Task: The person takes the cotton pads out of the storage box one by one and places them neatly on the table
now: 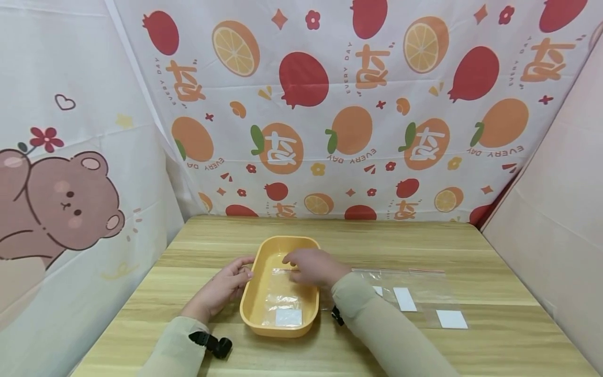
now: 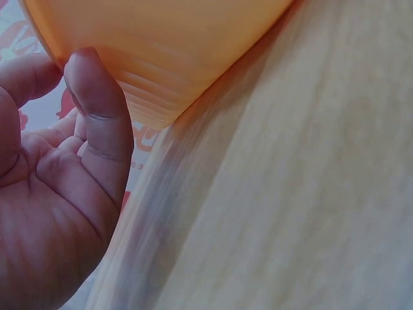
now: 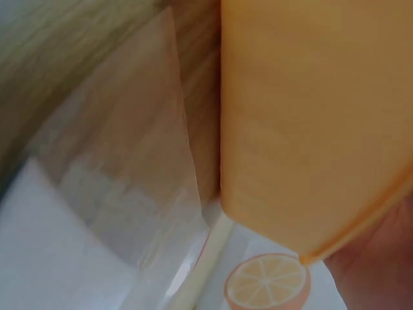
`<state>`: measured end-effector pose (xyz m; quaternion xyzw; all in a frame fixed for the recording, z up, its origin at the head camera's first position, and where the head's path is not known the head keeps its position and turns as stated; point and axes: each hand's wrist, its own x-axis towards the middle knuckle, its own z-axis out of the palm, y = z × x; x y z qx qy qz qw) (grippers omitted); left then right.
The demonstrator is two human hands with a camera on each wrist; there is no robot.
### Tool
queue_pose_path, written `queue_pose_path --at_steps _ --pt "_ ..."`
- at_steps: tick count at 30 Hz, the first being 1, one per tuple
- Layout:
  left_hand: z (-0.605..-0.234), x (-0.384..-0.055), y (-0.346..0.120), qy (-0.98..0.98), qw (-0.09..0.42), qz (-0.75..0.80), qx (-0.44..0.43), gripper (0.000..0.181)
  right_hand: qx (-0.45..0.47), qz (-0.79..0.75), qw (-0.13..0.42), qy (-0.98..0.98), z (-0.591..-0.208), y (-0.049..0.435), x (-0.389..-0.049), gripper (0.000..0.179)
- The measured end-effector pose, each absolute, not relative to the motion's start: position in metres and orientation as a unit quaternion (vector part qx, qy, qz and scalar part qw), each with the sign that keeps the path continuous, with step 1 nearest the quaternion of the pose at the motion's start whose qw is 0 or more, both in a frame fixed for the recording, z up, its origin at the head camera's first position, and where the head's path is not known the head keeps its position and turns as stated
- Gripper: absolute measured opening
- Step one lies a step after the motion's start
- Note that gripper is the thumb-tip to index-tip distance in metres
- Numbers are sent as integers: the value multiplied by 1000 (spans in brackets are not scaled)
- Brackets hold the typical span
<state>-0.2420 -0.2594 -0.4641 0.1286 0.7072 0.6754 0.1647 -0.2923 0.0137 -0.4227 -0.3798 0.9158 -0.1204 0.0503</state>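
A yellow rectangular basin with rounded corners stands on the wooden table. The left hand holds its left rim; in the left wrist view the thumb lies against the outer wall and a finger reaches the rim. Inside lies a clear zip bag with a white label near its lower end. Over the basin's right side reaches the right hand, slightly blurred, its fingers loosely bent above the bag's zip end. Nothing shows between them. The right wrist view has the basin's outer wall hiding the fingers.
Several more clear zip bags with white labels lie overlapping on the table, right of the basin, partly under the right forearm. A fruit-print cloth hangs behind the table, and a bear-print cloth hangs at left.
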Motion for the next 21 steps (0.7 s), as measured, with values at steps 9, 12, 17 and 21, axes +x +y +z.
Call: queue_pose_path --at_steps 9,12,17,21 --pt "-466 -244 -260 707 165 676 129 57 -356 -36 56 932 -424 -1 -289 49" --pt "-467 -244 -260 706 167 677 129 57 -357 -24 51 932 -422 -3 -286 43" --pt "-467 -245 -259 703 171 679 126 58 -360 -20 52 931 -423 -6 -288 29" --pt "-466 -245 -259 704 174 678 124 58 -351 -20 61 934 -424 -7 -289 33"
